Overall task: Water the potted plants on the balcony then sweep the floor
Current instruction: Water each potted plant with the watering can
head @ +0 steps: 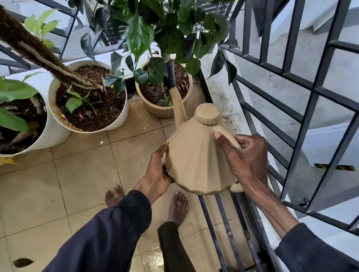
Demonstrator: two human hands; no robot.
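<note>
- The left hand [156, 175] is spread flat against the left flank of the watering can [194, 162], thumb along its upper edge, palm propping the base.
- The watering can, the landmark here, is held between both hands above the tiled floor [82, 185]; it is matte tan, cone-shaped with shallow facets, and topped by a round knob lid [207, 114].
- Its long spout [176, 93] rises away from the person, tan below and black at the tip, which hangs over the soil of the ribbed beige pot [151, 108] just beyond the can.
- The right hand [245, 159] is curled around the can's handle on its right side, thumb pressed along the top of the loop.
- Left of the can and beyond it stand two smooth white pots [118, 119], round, filled with dark crumbly soil; a rough brown trunk leans out of the nearer-centre one.
- Glossy dark green leaves [139, 35] overhang the beige pot.
- Right of the can runs a dark metal railing [293, 68] of crossed bars.
- Below the can, bare feet [177, 206] stand on wet, shiny beige tiles.
</note>
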